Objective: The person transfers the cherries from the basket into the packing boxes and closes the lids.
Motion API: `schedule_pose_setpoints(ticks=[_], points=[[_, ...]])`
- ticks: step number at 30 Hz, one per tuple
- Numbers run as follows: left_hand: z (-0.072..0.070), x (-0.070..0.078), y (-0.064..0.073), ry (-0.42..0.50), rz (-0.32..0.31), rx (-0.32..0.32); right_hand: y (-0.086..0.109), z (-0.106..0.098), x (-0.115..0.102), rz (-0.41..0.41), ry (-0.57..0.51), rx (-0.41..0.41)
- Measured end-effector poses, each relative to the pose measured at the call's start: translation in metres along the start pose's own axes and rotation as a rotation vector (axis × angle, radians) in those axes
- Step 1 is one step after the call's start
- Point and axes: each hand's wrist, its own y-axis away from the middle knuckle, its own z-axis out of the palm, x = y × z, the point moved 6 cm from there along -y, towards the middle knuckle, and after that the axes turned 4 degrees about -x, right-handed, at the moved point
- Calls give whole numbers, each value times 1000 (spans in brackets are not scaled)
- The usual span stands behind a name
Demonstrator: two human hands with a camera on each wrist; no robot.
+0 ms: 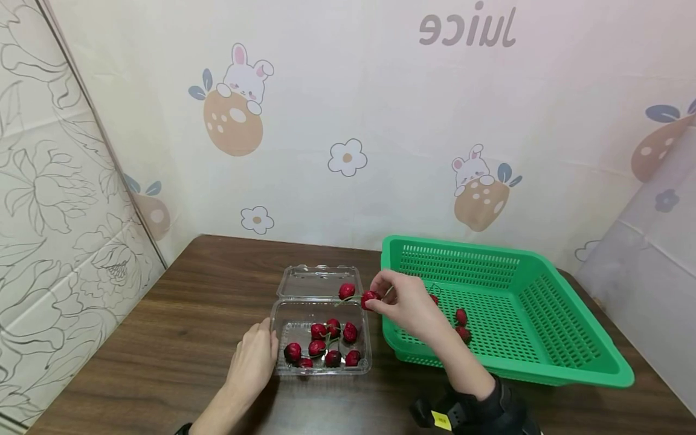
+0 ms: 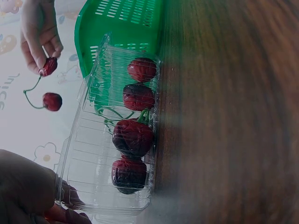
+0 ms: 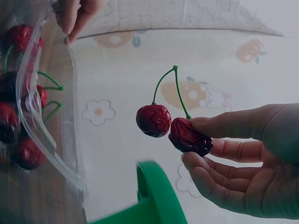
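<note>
My right hand (image 1: 410, 305) pinches one dark red cherry (image 3: 190, 136) between thumb and fingertips, above the gap between box and basket. A second cherry (image 3: 153, 120) hangs beside it, joined by a forked green stem (image 3: 175, 68). My left hand (image 1: 252, 356) grips the left wall of a clear plastic box (image 1: 367, 338), its fingertips at the rim. Several wrinkled cherries (image 1: 317, 348) with green stems lie inside the box, mostly toward its front and right. The box's clear lid (image 1: 307, 282) is folded back behind it.
A green perforated basket (image 1: 571, 376) stands to the right of the box, with a few cherries (image 1: 461, 316) at its left side. Both containers stand on a dark wooden table (image 1: 157, 338). Behind it hangs a printed wall covering (image 1: 304, 121).
</note>
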Motion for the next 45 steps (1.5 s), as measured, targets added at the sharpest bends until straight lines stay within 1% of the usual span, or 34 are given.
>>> schedule_pose_setpoints(ticks=[5, 10, 18, 23, 30, 37, 45], points=[[0, 1, 0, 0, -2, -2, -5, 11, -10, -5, 8, -6], [0, 1, 0, -1, -9, -7, -10, 23, -15, -9, 37, -21], [-1, 2, 0, 2, -3, -5, -19, 46, -16, -16, 80, -60], [0, 1, -1, 4, -6, -5, -22, 58, -16, -30, 96, -60], [2, -1, -1, 2, -17, -5, -25, 70, -18, -48, 121, -47], [2, -1, -1, 1, -24, -12, -30, 83, -21, -49, 140, -62], [2, -2, -1, 6, -20, -12, -34, 96, -28, -98, 195, -70]])
